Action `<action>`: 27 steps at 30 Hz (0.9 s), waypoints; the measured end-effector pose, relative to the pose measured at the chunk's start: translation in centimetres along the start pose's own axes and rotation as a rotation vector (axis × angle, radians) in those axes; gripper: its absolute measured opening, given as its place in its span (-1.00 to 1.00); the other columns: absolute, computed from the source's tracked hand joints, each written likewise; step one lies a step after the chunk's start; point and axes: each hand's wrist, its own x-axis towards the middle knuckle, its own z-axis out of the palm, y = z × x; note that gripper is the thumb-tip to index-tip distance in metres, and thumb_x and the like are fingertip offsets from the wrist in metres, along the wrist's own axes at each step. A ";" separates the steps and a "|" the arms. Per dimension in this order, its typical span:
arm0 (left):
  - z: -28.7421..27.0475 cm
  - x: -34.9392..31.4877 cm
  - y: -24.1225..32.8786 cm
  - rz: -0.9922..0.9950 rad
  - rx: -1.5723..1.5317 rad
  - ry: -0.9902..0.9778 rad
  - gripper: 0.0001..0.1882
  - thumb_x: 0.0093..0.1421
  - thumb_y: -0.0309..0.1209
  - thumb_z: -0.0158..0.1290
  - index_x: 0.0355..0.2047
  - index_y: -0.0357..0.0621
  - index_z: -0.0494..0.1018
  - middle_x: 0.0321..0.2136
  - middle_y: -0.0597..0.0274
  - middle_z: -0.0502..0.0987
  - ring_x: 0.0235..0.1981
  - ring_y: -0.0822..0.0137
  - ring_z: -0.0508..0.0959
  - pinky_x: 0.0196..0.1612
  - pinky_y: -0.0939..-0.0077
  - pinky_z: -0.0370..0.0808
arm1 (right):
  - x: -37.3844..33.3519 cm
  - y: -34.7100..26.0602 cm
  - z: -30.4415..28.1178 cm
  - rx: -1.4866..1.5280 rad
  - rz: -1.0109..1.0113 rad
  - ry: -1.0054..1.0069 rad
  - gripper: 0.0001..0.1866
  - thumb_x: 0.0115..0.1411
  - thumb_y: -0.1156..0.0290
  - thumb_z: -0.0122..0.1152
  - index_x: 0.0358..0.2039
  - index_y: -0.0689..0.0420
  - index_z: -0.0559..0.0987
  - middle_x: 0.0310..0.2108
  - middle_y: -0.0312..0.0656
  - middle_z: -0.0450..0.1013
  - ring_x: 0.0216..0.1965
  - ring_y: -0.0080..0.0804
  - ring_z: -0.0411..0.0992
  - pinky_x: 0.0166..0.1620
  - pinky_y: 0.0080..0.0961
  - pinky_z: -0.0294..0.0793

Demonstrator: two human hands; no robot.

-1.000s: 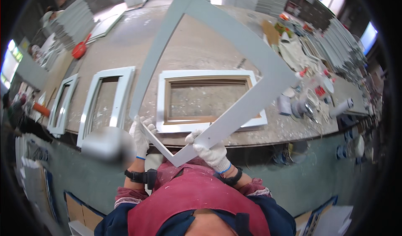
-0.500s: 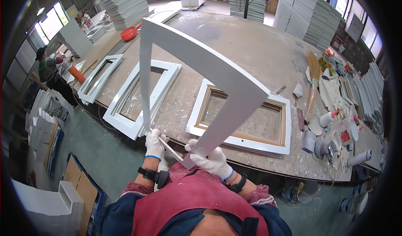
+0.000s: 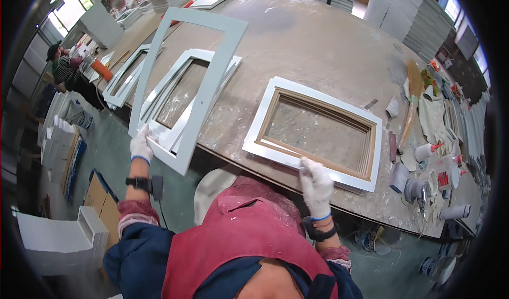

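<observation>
My gloved left hand (image 3: 141, 144) grips the lower left corner of a white rectangular frame (image 3: 192, 119). The frame is raised at a tilt above a stack of white frames (image 3: 179, 60) at the table's left front. At the front edge of another stack of white frames with brown inner rims (image 3: 339, 175) is my gloved right hand (image 3: 316, 185). Its fingers are curled together and overlap that edge. What they hold, if anything, is hidden.
Further left lies another pile of frames (image 3: 117, 91) on the worktable (image 3: 313, 39). At the right are a straw brush (image 3: 413, 81), glue bottles (image 3: 425, 151) and a power tool (image 3: 415, 191). A person (image 3: 68, 68) stands at the far left, and tall panel stacks (image 3: 392, 12) rise behind.
The white frame, earlier held upright in both hands before me, has swung left over the left stack. My right hand has let go and moved right to the brown-rimmed stack. The view has shifted.
</observation>
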 end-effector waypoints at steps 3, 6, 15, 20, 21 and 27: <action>-1.1 5.4 0.2 0.104 0.047 -0.110 -0.71 0.05 -0.44 0.27 -0.28 -0.34 0.48 -0.46 0.08 0.52 -0.62 0.15 0.52 -0.54 0.18 0.53 | 0.5 1.1 -2.0 -0.363 -0.147 -0.005 -0.62 0.01 0.54 0.22 -0.09 0.14 0.56 -0.18 -0.08 0.51 -0.15 -0.13 0.47 -0.05 -0.29 0.43; -2.8 13.0 -0.4 0.117 0.213 -0.140 -0.58 0.03 -0.35 0.26 -0.17 -0.40 0.49 -0.30 0.01 0.55 -0.35 0.17 0.57 -0.28 0.30 0.55 | 1.2 1.8 -3.1 -0.560 -0.165 -0.114 -0.48 -0.12 0.52 0.28 -0.04 0.12 0.53 -0.08 -0.08 0.47 -0.03 -0.10 0.40 0.05 -0.21 0.33; 2.6 6.5 5.1 0.505 1.291 0.402 -0.17 -0.03 0.06 0.24 0.04 -0.40 0.32 -0.08 -0.21 0.48 0.02 -0.07 0.48 -0.04 0.17 0.47 | -0.4 3.8 -2.8 -0.653 -0.258 -0.179 -0.42 -0.16 0.49 0.30 -0.01 0.15 0.50 -0.02 -0.07 0.45 0.02 -0.12 0.38 0.10 -0.19 0.28; 8.6 -8.2 2.9 0.595 0.927 -0.564 -0.28 0.09 -0.01 0.16 0.05 -0.37 0.32 -0.24 0.02 0.53 -0.31 0.26 0.56 -0.24 0.34 0.54 | -0.4 2.6 -2.4 -0.668 -0.269 -0.139 -0.53 -0.07 0.42 0.23 -0.05 0.13 0.53 -0.05 -0.08 0.47 -0.04 -0.15 0.43 0.03 -0.18 0.35; 9.8 -11.3 1.1 0.355 0.905 -0.809 -0.32 0.11 -0.04 0.14 0.05 -0.36 0.33 -0.29 0.08 0.53 -0.34 0.34 0.54 -0.27 0.43 0.53 | -1.4 2.9 -2.3 -0.656 -0.251 -0.106 -0.55 -0.04 0.41 0.19 -0.05 0.11 0.53 -0.09 -0.09 0.50 -0.06 -0.16 0.44 0.03 -0.15 0.36; 11.4 -20.0 -8.3 0.011 0.888 -1.118 -0.57 0.19 -0.16 0.09 -0.15 -0.30 0.41 -0.45 0.27 0.48 -0.51 0.52 0.45 -0.51 0.60 0.38 | -4.1 1.1 -2.2 -0.507 -0.294 -0.134 -0.58 -0.06 0.41 0.15 -0.10 0.13 0.57 -0.13 -0.13 0.52 -0.25 -0.25 0.48 -0.21 -0.34 0.41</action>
